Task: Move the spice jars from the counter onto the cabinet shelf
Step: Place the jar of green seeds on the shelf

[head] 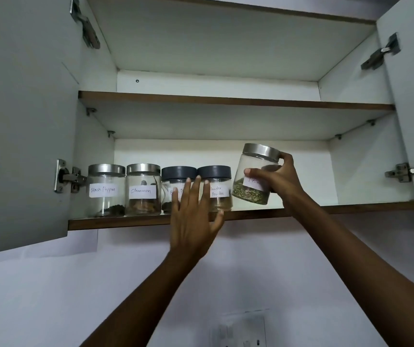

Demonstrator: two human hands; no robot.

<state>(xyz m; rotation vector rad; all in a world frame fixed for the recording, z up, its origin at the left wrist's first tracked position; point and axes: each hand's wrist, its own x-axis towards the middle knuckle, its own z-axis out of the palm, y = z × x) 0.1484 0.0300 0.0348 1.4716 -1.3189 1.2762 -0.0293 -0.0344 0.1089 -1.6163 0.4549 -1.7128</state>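
Several glass spice jars stand in a row at the left of the cabinet's lower shelf [351, 209]: a Black Pepper jar [105, 190] and a Cinnamon jar [143, 189] with steel lids, then two dark-lidded jars [179, 174], one labelled coriander powder [217, 189]. My left hand [193, 216] is raised flat in front of the dark-lidded jars, fingers spread, holding nothing. My right hand [279, 180] grips a steel-lidded jar of green seeds [253, 174], tilted, just above the shelf to the right of the row. Its label is partly hidden by my fingers.
Both cabinet doors [23, 121] hang open, left and right, with metal hinges [411, 172]. The upper shelf [226, 101] holds nothing visible. The right half of the lower shelf is bare. A wall socket [241, 331] sits below on the white wall.
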